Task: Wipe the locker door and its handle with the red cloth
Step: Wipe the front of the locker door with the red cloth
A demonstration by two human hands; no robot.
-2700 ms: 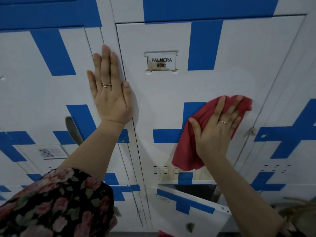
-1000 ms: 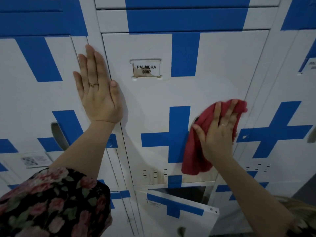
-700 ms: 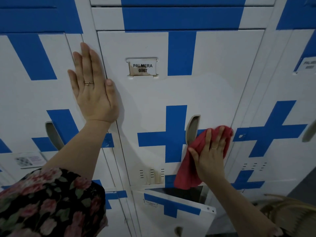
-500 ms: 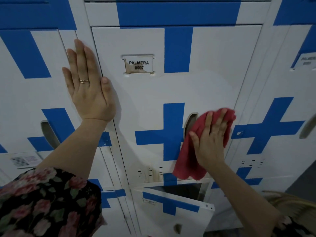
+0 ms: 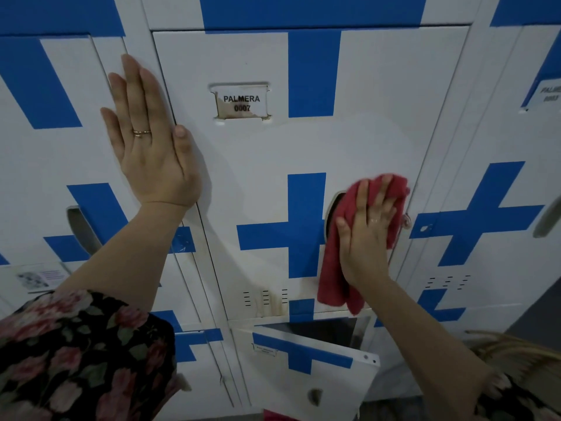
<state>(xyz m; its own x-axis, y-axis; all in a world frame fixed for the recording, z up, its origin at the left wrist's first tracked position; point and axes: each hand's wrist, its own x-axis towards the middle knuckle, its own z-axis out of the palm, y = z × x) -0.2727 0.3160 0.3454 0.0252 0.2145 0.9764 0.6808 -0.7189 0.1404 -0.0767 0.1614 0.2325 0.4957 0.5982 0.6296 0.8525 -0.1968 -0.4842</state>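
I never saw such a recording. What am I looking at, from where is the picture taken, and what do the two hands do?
No machine here: a person wears a camera on the head, so you look forward and down at their own hands. Before them stand white and blue lockers. The left hand lies flat, fingers straight, at the left edge of the locker door labelled PALMERA 0007. The right hand presses a red cloth flat against that door, partly covering its handle. Below, a lower door stands open.
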